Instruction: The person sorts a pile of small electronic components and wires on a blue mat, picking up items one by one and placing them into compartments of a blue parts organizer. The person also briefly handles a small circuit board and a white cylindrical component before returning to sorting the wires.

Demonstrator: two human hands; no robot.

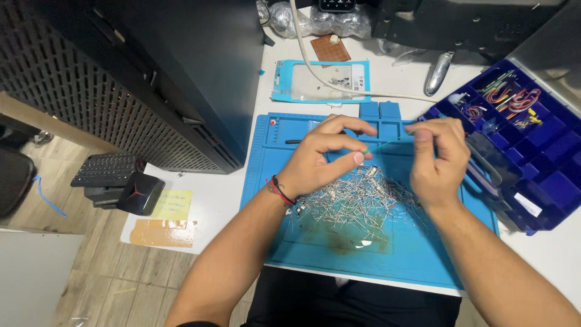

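My left hand (324, 154) and my right hand (437, 160) hover over a blue work mat (417, 254). Between them stretches a thin green wire (387, 143); the left thumb and forefinger pinch one end, the right fingertips pinch the other. Just below the hands, on the mat, lies a heap of small metal-legged electronic parts (354, 203). A red and black band circles my left wrist.
A dark blue compartment box (548, 151) with coloured jumper wires stands at the right. A large black computer case (151, 79) fills the left. Behind the mat lie a light blue plastic packet (321, 82), a brown perforated board (330, 48), a white cable and a silver tool (437, 72).
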